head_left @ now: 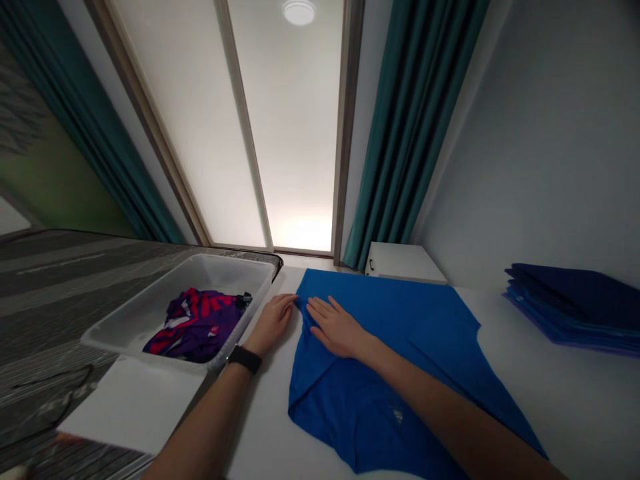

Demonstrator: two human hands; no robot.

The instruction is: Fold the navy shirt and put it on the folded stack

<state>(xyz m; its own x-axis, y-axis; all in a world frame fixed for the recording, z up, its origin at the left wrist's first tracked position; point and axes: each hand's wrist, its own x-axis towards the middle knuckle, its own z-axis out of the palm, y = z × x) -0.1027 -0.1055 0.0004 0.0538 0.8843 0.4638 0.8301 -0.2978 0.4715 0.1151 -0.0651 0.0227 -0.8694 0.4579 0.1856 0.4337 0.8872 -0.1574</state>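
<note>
A bright blue T-shirt [400, 353] lies spread on the white table [575, 400]. My right hand [336, 327] rests flat on its left part, fingers stretched out and pointing toward the far left corner. My left hand [273, 321], with a black watch on the wrist, sits at the shirt's left edge; its fingertips touch or pinch the fabric near the corner, and I cannot see which.
A clear plastic bin [150, 313] holding a purple and red garment [197, 323] stands left of the shirt. A stack of folded dark blue clothes [575, 303] lies at the right. A small white box [403, 261] sits at the back, below teal curtains [405, 133].
</note>
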